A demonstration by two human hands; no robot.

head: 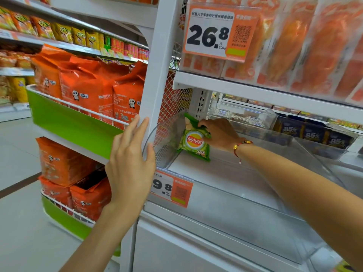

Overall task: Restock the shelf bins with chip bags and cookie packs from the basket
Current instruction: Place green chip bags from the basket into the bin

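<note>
Head view shows the right hand [218, 134] reaching deep into a clear plastic shelf bin [225, 193], fingers curled round the top edge of a green Lay's chip bag [194, 143]. The bag stands nearly upright at the bin's far left corner, against the mesh side panel [172, 107], probably so that it faces outward and leaves the rest of the bin floor free for more stock. The left hand [130, 163] lies flat with fingers straight against the white shelf upright [155, 75], thumb at the bin's near left corner; it seems to brace the person for the long reach. The basket is out of sight. An orange price tag [172, 188] hangs on the bin's front edge. Next door, the right-hand bin holds dark 85% packs [312, 135]. The shop aisle on the left has orange panda-printed bags [88, 89] in wire racks.
</note>
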